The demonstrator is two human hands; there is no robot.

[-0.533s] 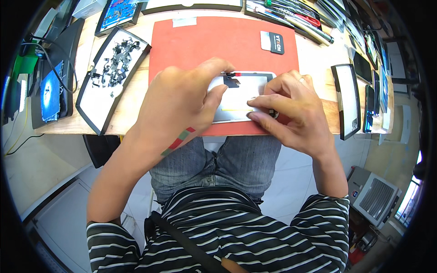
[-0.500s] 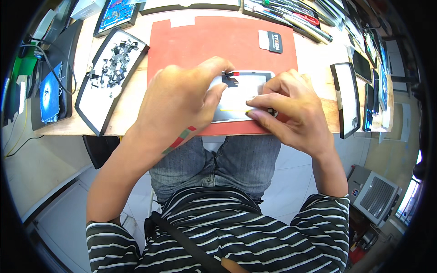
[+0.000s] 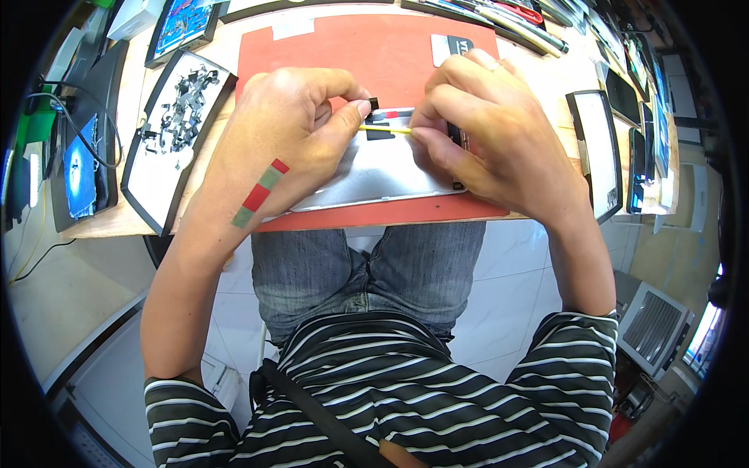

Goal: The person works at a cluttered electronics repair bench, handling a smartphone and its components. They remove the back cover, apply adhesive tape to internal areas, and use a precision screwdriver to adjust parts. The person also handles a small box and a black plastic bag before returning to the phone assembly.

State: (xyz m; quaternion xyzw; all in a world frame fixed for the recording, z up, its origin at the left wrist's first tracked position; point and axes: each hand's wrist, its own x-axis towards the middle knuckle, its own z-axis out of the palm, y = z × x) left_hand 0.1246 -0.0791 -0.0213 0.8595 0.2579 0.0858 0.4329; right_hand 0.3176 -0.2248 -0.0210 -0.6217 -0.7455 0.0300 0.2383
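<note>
Red matting (image 3: 343,53) on the counter (image 3: 546,74) presumably cushions the silver panel (image 3: 367,175), centre-frame; your right hand (image 3: 495,129) has its grip clamped on a yellow strip (image 3: 386,129), likely for control (left hand (image 3: 289,125): can't tell).

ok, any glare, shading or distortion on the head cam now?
Head view: fisheye bending with a dark round rim; wood tabletop looks washed out right of the red mat; soft glare on the silver panel, with shading beside the right hand.
</note>
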